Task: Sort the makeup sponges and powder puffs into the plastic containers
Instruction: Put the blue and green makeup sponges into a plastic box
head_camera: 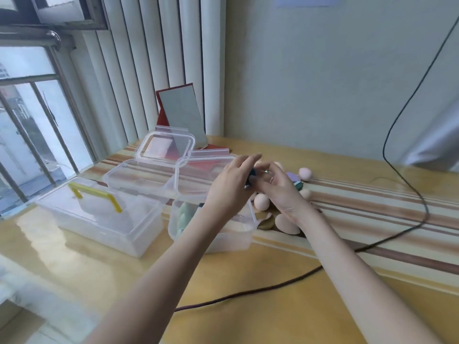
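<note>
My left hand (229, 187) and my right hand (278, 187) meet above the table, both pinching a small dark item (252, 176) between them; what it is stays unclear. Below them stands an open clear container (238, 240) with green sponges (183, 216) inside. To its left is a larger clear box (104, 227) with a yellow handle (95, 194). A pile of pink egg-shaped sponges (262, 201), a purple one (292, 177) and a teal one lies right of the container, partly hidden by my right hand.
Clear lids (165, 147) and another lid (198, 175) lie behind the boxes. A red-framed mirror (182, 115) leans on the radiator. A black cable (402, 229) crosses the table at the right and front. A window is at the left.
</note>
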{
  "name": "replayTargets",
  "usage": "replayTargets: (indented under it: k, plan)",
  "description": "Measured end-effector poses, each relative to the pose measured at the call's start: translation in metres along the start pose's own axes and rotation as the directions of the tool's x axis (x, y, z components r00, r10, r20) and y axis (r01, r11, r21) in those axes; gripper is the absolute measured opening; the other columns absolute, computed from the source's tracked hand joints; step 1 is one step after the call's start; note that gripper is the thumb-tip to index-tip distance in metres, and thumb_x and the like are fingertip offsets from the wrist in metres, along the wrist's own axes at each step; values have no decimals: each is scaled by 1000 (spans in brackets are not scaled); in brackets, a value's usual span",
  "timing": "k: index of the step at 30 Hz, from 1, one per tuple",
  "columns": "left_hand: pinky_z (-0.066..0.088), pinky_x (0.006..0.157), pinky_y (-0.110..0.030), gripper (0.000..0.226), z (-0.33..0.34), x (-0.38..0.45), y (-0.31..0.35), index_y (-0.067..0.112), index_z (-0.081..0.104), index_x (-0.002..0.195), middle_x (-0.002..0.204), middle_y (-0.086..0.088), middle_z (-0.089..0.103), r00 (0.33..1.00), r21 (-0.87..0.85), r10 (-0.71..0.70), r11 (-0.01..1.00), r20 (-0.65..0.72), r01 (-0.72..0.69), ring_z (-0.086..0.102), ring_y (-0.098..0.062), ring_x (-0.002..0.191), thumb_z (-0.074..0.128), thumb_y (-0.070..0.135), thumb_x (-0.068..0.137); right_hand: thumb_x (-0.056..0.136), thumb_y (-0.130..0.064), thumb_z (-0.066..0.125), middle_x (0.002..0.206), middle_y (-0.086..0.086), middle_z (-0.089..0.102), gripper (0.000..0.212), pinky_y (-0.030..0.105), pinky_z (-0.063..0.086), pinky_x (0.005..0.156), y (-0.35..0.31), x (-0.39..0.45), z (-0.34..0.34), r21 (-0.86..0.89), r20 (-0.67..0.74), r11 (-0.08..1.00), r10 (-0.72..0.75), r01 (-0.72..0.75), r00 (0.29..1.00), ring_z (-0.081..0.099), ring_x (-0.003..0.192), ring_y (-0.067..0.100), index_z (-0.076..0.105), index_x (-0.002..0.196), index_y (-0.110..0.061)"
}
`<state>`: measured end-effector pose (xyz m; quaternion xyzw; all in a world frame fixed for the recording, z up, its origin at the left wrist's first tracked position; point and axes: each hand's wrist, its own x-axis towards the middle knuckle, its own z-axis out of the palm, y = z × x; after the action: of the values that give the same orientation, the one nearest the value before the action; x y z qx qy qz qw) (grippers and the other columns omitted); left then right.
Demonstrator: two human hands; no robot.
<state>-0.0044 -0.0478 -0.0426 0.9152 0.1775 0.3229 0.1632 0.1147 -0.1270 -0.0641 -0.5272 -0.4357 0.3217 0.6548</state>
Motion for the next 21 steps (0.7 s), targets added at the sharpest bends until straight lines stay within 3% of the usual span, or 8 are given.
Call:
replayTargets:
  k: [3, 6, 9, 13, 17, 19, 21]
  plan:
    - [46, 73, -34, 23, 5, -3, 10, 8, 60, 112, 107, -8, 58, 996, -49, 23, 998, -81, -27, 55, -28, 93, 59, 9, 89, 95, -24, 57, 97, 13, 66, 22, 29, 50, 81, -4, -12, -12, -76, -132, 997, 8, -18, 991, 61, 87, 19, 57, 104, -4]
    - [34, 69, -23, 18, 6, -7, 17, 7, 60, 107, 104, -8, 58, 986, -98, -40, 995, -163, 24, 52, -24, 90, 60, 12, 90, 101, -20, 45, 90, 12, 69, 19, 20, 54, 67, -4, -17, -36, -142, -372, 989, -19, -36, 928, 62, 76, 15, 58, 94, -7]
    - [38, 69, -25, 15, 12, -16, 38, 3, 59, 101, 98, -8, 55, 977, -150, -5, 988, -215, -28, 50, -22, 83, 62, 10, 88, 102, -16, 40, 84, 11, 63, 27, 20, 50, 58, 6, -21, -63, -201, -513, 977, -45, -69, 857, 57, 68, 13, 58, 82, -13]
    - [43, 71, -34, 16, 50, -36, 72, 4, 60, 97, 94, -10, 57, 978, -154, 170, 970, -118, -187, 48, -22, 84, 61, 6, 81, 101, -13, 40, 83, 12, 60, 26, 19, 44, 48, 20, -27, -81, -188, -534, 980, -45, -67, 844, 53, 65, 16, 57, 82, -15]
    - [44, 78, -34, 20, 89, -49, 77, 4, 58, 100, 101, -9, 55, 992, -219, 126, 969, 19, -119, 51, -26, 90, 59, 1, 80, 99, -11, 43, 85, 7, 64, 25, 27, 50, 60, 25, -32, -87, -264, -561, 960, -79, -88, 824, 59, 69, 11, 59, 83, -23]
    - [42, 79, -26, 20, 99, -52, 71, 6, 58, 100, 102, -7, 54, 997, -252, 77, 965, 19, -69, 51, -23, 91, 60, 2, 80, 94, -13, 48, 82, -1, 66, 18, 26, 49, 63, 26, -37, -88, -448, -565, 885, -170, -127, 808, 61, 74, 15, 58, 84, -24]
    - [37, 77, -18, 20, 104, -51, 67, 8, 58, 101, 103, -4, 54, 999, -287, 36, 957, -18, -40, 49, -17, 92, 62, 5, 81, 91, -20, 54, 74, -11, 62, 10, 25, 43, 57, 31, -44, -86, -663, -491, 732, -267, -157, 829, 59, 72, 14, 56, 82, -25]
